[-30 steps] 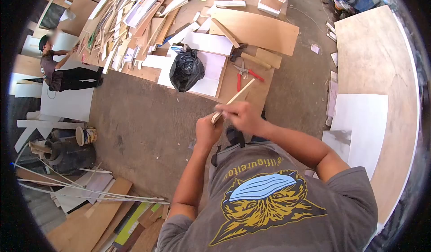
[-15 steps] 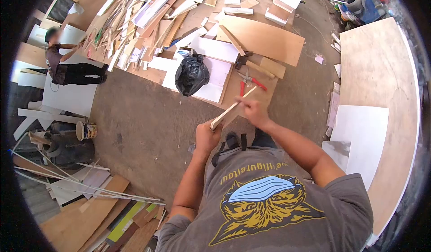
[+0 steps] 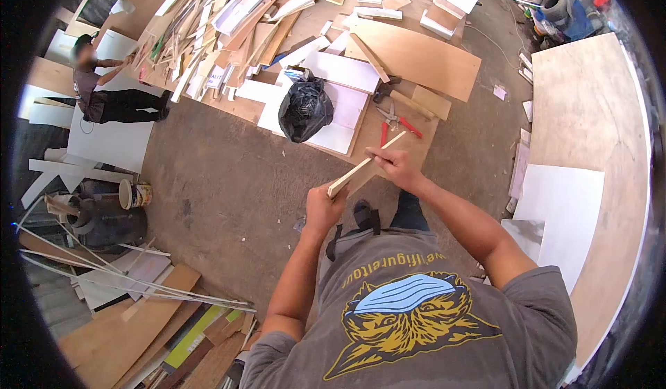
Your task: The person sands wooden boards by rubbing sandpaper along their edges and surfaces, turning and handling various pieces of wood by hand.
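Note:
Between my two hands a thin pale wooden strip (image 3: 355,170) slants up to the right. My left hand (image 3: 325,207) is closed around its lower end. Farther up, my right hand (image 3: 398,167) has its thumb and fingers closed on the strip, short of the far tip. Just beyond that tip lie pliers (image 3: 391,119) with red handles, jaws apart, on a brown board. A hammer (image 3: 414,104) with a wooden handle rests behind them. Left of these, a black plastic bag (image 3: 305,109) stands with its mouth open on white panels.
Wood offcuts (image 3: 229,25) are heaped at the back left of the work table. A co-worker (image 3: 89,87) stands at far left. Large plywood (image 3: 576,105) leans along the right. A bucket (image 3: 134,195) and scrap boards (image 3: 149,313) lie at lower left.
My right hand, blurred earlier, is now sharp and steady on the strip. The table's things appear slightly farther right as the view shifts. My left hand keeps its hold.

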Tool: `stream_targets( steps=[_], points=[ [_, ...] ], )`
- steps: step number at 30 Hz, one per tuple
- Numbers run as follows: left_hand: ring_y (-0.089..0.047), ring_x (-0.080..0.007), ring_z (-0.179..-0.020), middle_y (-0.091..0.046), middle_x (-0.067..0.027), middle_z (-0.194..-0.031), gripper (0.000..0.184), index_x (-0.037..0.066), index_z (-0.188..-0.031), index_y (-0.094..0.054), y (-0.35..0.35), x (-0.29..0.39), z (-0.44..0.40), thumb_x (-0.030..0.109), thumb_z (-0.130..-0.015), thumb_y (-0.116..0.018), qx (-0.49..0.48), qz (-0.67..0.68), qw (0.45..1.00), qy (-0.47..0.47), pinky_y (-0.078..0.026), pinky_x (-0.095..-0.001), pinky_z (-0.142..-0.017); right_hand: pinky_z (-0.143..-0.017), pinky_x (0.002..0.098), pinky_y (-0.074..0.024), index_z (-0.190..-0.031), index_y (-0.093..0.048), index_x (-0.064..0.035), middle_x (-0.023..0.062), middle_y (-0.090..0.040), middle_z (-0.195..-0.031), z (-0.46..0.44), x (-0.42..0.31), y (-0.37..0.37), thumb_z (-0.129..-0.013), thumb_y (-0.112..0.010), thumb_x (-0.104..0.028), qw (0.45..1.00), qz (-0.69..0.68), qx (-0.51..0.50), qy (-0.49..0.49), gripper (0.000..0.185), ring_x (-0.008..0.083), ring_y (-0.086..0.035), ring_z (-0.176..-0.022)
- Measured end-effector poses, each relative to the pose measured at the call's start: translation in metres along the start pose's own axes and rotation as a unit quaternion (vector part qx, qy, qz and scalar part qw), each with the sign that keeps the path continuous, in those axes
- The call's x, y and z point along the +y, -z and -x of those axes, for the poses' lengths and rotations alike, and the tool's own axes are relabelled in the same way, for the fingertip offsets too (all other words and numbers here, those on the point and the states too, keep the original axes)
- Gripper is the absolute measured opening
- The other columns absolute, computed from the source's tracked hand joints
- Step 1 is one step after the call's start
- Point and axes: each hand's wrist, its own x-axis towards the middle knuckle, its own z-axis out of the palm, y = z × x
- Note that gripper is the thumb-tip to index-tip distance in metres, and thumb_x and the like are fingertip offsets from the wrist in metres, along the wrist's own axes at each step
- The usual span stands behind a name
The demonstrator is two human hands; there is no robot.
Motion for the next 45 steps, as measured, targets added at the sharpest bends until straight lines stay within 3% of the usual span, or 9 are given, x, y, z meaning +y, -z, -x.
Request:
stream_targets(
  steps=[13,16,19,22,27,30,36,43,45],
  points=[
    [-0.073,-0.025,-0.069,-0.071,-0.0236,-0.08,0.02,-0.001,-0.105,-0.076,-0.003,-0.025,0.0,0.013,-0.09,-0.075,0.029,0.041,0.998,0.039,-0.054,-0.0357,-0.065,-0.095,0.0345,-0.053,-0.128,-0.073,-0.0157,0.0127,-0.074,-0.121,-0.019,0.053,0.023,-0.1,-0.061,-0.023,0.989,0.046,0.086,-0.107,0.031,0.0268,-0.071,-0.111],
    [-0.065,-0.0098,-0.074,-0.073,-0.0141,-0.076,0.019,-0.004,-0.104,-0.075,0.002,-0.014,-0.004,0.01,-0.091,-0.073,0.016,0.014,0.999,0.039,-0.052,-0.0321,-0.066,-0.093,0.0353,-0.0533,-0.127,-0.073,-0.0171,0.0133,-0.074,-0.119,-0.034,0.083,0.033,-0.1,-0.061,-0.023,0.976,0.085,0.111,-0.164,0.03,0.0286,-0.071,-0.11],
    [-0.072,-0.0218,-0.067,-0.072,-0.022,-0.077,0.022,-0.004,-0.102,-0.075,-0.006,-0.031,-0.006,0.016,-0.092,-0.076,0.049,0.055,0.997,0.039,-0.053,-0.0359,-0.063,-0.091,0.037,-0.0535,-0.126,-0.074,-0.0183,0.0144,-0.074,-0.117,-0.04,0.069,0.029,-0.099,-0.061,-0.023,0.985,0.109,0.066,-0.118,0.03,0.0303,-0.071,-0.108],
    [-0.07,-0.0192,-0.066,-0.07,-0.0223,-0.074,0.023,-0.005,-0.1,-0.075,-0.003,-0.028,-0.008,0.017,-0.092,-0.076,0.055,0.044,0.997,0.042,-0.052,-0.0354,-0.061,-0.09,0.0387,-0.0535,-0.126,-0.074,-0.0194,0.0147,-0.075,-0.114,-0.035,0.046,0.03,-0.099,-0.06,-0.023,0.985,0.117,0.053,-0.115,0.031,0.0308,-0.071,-0.106],
    [-0.062,-0.0116,-0.069,-0.069,-0.0056,-0.077,0.028,-0.004,-0.1,-0.075,-0.003,-0.035,-0.003,0.024,-0.095,-0.075,0.054,0.123,0.989,0.067,-0.049,-0.0315,-0.06,-0.087,0.0387,-0.0539,-0.127,-0.073,-0.0223,0.0141,-0.075,-0.112,-0.043,0.126,0.04,-0.097,-0.063,-0.029,0.965,0.11,0.127,-0.201,0.033,0.0321,-0.072,-0.099],
    [-0.059,-0.0121,-0.066,-0.065,0.0006,-0.077,0.032,-0.003,-0.102,-0.074,0.003,-0.037,-0.002,0.028,-0.097,-0.075,0.113,0.283,0.948,0.098,-0.048,-0.0305,-0.059,-0.067,0.0352,-0.0538,-0.12,-0.076,-0.0169,0.0127,-0.076,-0.094,-0.032,0.136,0.043,-0.098,-0.063,-0.04,0.965,0.114,0.142,-0.19,0.035,0.0277,-0.071,-0.073],
    [-0.065,-0.0152,-0.092,-0.072,-0.007,-0.106,0.042,-0.005,-0.115,-0.07,0.032,-0.063,-0.008,0.032,-0.098,-0.075,0.218,0.394,0.876,0.175,-0.052,-0.032,-0.083,-0.043,0.024,-0.0272,-0.094,-0.063,-0.0164,-0.0081,-0.042,-0.063,-0.049,0.044,0.041,-0.101,-0.062,-0.049,0.858,-0.353,0.114,-0.354,0.033,0.0048,-0.035,-0.044],
    [-0.065,-0.0184,-0.102,-0.068,-0.0091,-0.116,0.043,-0.005,-0.122,-0.062,0.05,-0.081,-0.02,0.032,-0.1,-0.071,0.292,0.469,0.782,0.288,-0.054,-0.035,-0.086,-0.043,0.0246,-0.0285,-0.089,-0.055,-0.02,-0.0106,-0.041,-0.062,-0.085,-0.008,0.017,-0.096,-0.073,-0.035,0.817,-0.49,0.133,-0.273,0.025,0.0044,-0.034,-0.043],
    [-0.066,-0.017,-0.098,-0.068,-0.0079,-0.111,0.04,-0.003,-0.121,-0.062,0.05,-0.082,-0.028,0.029,-0.1,-0.072,0.279,0.471,0.812,0.201,-0.054,-0.034,-0.083,-0.043,0.0251,-0.0286,-0.09,-0.054,-0.0201,-0.0108,-0.041,-0.062,-0.093,-0.01,0.018,-0.095,-0.074,-0.036,0.805,-0.515,0.157,-0.249,0.026,0.0049,-0.034,-0.043]
  ],
)
